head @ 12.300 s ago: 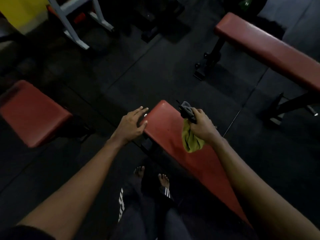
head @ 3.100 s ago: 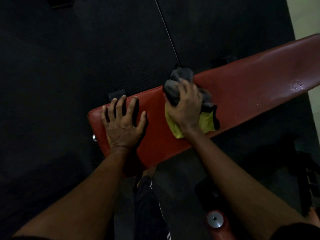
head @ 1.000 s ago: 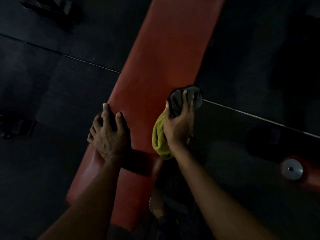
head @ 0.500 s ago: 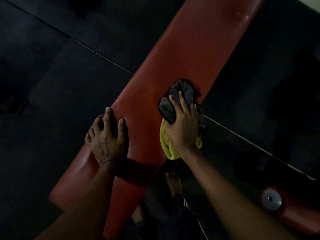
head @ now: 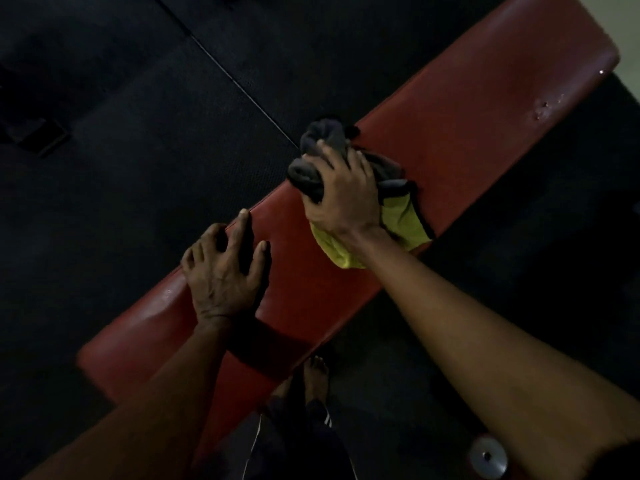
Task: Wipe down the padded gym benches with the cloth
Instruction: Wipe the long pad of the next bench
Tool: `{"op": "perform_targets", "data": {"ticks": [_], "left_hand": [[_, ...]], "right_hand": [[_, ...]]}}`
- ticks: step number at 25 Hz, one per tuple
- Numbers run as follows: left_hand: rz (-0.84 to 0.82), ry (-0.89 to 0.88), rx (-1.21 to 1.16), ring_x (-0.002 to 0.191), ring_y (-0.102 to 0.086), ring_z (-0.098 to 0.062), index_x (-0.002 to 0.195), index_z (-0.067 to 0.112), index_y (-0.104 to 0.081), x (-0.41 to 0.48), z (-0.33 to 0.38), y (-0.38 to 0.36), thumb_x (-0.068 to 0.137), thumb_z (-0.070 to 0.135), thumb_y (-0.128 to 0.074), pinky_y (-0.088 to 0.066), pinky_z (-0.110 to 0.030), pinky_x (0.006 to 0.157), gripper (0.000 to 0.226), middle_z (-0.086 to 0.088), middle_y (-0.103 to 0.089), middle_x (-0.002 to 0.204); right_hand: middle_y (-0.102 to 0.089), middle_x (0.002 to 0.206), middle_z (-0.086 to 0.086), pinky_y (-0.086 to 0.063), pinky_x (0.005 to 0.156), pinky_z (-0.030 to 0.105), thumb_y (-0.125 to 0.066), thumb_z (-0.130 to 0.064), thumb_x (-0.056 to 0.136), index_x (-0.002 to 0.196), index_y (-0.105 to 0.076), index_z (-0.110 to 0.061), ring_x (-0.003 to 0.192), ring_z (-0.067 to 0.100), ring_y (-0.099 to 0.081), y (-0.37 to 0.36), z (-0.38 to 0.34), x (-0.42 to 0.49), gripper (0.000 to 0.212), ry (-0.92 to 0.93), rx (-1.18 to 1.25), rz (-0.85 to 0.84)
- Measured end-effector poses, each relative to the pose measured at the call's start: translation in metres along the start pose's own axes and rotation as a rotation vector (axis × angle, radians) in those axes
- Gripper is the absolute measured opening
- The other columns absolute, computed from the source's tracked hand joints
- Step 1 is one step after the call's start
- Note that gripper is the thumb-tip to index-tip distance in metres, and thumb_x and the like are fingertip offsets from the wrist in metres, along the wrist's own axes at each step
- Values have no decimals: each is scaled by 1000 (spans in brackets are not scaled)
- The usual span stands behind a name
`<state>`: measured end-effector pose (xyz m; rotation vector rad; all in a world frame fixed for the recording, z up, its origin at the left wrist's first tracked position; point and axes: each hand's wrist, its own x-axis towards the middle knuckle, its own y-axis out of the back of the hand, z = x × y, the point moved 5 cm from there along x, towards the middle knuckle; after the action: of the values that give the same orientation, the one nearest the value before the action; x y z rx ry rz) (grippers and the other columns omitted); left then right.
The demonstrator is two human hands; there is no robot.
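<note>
Right now the cloth (head: 398,209), a grey-and-yellow wad, sits on the red padded bench (head: 467,109) about halfway along its length, a touch toward 1 o'clock from the middle of my view. The right hand (head: 343,192) presses it down against the pad, fingers curled over the grey bunch and the thumb wrapped round its side, while the yellow part spills out from under the wrist at 5 o'clock.

At 8 o'clock from the cloth, the left hand (head: 221,271) lies on the far edge of the same pad with fingers spread, holding nothing, bracing by the look of it.

The bench runs from 7 o'clock up to 1 o'clock. I judge the wiping to be mid-bench. A faint glint beside the left hand may be damp from a pass, though the light is too poor for me to swear to it. The long stretch toward 1 o'clock, with its scuffed spots (head: 540,110) near the end, looks to be what is left here. No other bench shows, so I cannot tell how many remain.

Around it is dark floor matting (head: 138,116). A bare foot (head: 315,375) stands at 6 o'clock and a round metal cap (head: 486,455) at 5 o'clock.
</note>
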<state>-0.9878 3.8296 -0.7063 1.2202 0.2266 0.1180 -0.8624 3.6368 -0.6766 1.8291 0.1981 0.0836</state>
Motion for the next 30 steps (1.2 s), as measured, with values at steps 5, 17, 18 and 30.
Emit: {"op": "perform_targets", "data": {"ticks": [5,17,18,30], "left_hand": [[-21,3,10,124,-48,-29,153,35,-36,1,1,1,96,64,-35,-34,-50,104,64,-9,-48,138],[-40,11,-13,123,-48,-30,151,24,-41,2,-1,2,94,61,-42,-33,-51,106,68,-9,-52,136],[-40,12,-16,123,-48,-29,151,24,-41,2,0,2,94,61,-42,-32,-50,106,68,-9,-51,136],[-50,18,-11,123,-47,-32,152,26,-39,1,1,3,93,61,-40,-30,-50,104,69,-11,-49,137]], "right_hand": [[-59,136,-3,-36,110,45,-61,-48,81,131,-62,-27,127,29,-52,0,-10,5,54,414,-9,-152],[-64,121,1,-38,107,45,-59,-50,80,117,-67,-20,118,27,-55,-2,-43,4,48,434,22,-177],[-65,120,1,-40,105,45,-60,-50,80,116,-67,-20,115,27,-56,1,-33,13,48,447,18,-172],[-59,132,1,-34,114,49,-59,-51,81,126,-62,-20,131,29,-48,-4,-25,3,55,192,-40,-148]]}}
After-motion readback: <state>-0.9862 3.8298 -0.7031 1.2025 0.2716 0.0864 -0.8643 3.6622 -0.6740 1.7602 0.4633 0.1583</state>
